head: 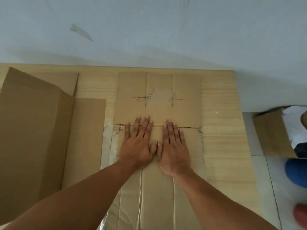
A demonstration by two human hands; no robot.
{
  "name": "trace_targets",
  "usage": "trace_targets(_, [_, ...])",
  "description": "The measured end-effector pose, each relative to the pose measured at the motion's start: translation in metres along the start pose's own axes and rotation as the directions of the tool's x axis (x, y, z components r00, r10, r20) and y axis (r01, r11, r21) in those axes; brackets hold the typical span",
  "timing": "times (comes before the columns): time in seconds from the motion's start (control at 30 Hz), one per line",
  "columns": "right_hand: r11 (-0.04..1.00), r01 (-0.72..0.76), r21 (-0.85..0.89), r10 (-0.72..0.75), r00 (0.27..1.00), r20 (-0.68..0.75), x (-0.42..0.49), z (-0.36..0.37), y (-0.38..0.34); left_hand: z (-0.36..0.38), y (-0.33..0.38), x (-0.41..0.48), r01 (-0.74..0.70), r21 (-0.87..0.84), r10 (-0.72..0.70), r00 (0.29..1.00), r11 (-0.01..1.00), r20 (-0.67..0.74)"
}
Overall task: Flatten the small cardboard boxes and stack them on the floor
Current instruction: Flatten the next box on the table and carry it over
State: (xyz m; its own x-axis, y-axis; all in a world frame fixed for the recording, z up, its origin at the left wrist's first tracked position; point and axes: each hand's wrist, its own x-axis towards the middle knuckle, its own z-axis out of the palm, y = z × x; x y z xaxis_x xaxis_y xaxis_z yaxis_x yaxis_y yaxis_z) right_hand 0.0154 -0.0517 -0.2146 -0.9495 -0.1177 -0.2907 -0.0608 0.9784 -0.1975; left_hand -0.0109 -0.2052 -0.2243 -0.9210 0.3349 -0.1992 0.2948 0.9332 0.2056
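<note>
A flattened brown cardboard box [158,100] lies spread on the floor in front of me, its flaps reaching toward the wall. My left hand [137,145] and my right hand [173,146] rest flat on its middle, side by side, thumbs touching, fingers spread across a fold line. Neither hand holds anything. Under it lies a larger, paler corrugated sheet [222,130]. At the left, another brown box [33,138] lies partly collapsed with one panel raised.
A pale wall [149,30] rises right behind the cardboard. At the right, an upright open small box [272,133] stands on the tiled floor [269,188]. A blue object [297,171] and a red one [300,216] show at the right edge.
</note>
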Motion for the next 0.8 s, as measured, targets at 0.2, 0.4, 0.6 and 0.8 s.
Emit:
trace_targets(0.2, [0.999,-0.033,0.018,0.033,0.999,-0.019,-0.005,-0.005,0.008,-0.003,0.001,0.001,0.015,0.015,-0.016,1.0,1.0,0.017])
trace_targets(0.4, [0.995,-0.015,0.099,0.01,0.999,0.054,-0.007,-0.032,0.026,-0.015,-0.001,0.0,0.003,-0.011,-0.002,0.996,1.0,0.089])
trace_targets(0.6, [0.842,-0.471,0.264,0.473,0.879,0.059,-0.045,-0.051,0.049,-0.046,-0.013,-0.031,0.292,-0.163,-0.287,0.956,0.942,0.057])
trace_targets(0.8, [0.723,-0.582,0.372,0.582,0.803,0.128,-0.05,-0.057,0.048,-0.053,-0.018,-0.074,0.598,-0.386,-0.606,0.787,0.702,0.118])
